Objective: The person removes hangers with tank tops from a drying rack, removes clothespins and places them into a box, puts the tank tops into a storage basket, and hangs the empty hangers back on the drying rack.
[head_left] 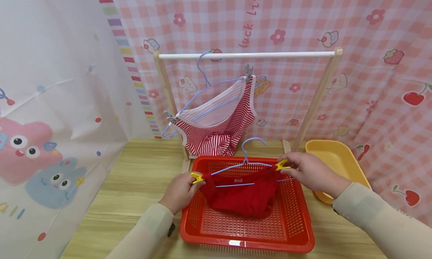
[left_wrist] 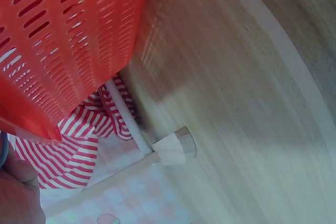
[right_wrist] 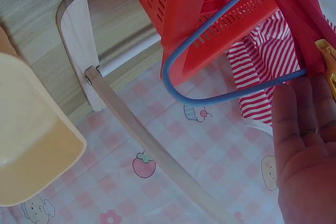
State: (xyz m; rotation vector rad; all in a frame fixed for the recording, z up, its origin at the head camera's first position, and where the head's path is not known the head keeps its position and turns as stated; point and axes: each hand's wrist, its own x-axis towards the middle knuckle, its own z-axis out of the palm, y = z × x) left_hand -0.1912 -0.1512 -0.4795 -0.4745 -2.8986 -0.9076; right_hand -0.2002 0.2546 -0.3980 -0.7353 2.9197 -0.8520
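A red garment hangs from a blue hanger low over a red basket. My left hand pinches a yellow clothespin at the garment's left shoulder. At the opposite shoulder, my right hand has its thumb and fingers on a second yellow clothespin. In the right wrist view, the hanger's rounded end sticks out past the red strap, beside the fingers of that hand. Only a bit of the left hand shows in the left wrist view.
Behind the basket stands a wooden rack with a white rail. A red-and-white striped tank top hangs there on a tilted blue hanger, held by grey clothespins. A yellow tray sits at the right on the wooden table.
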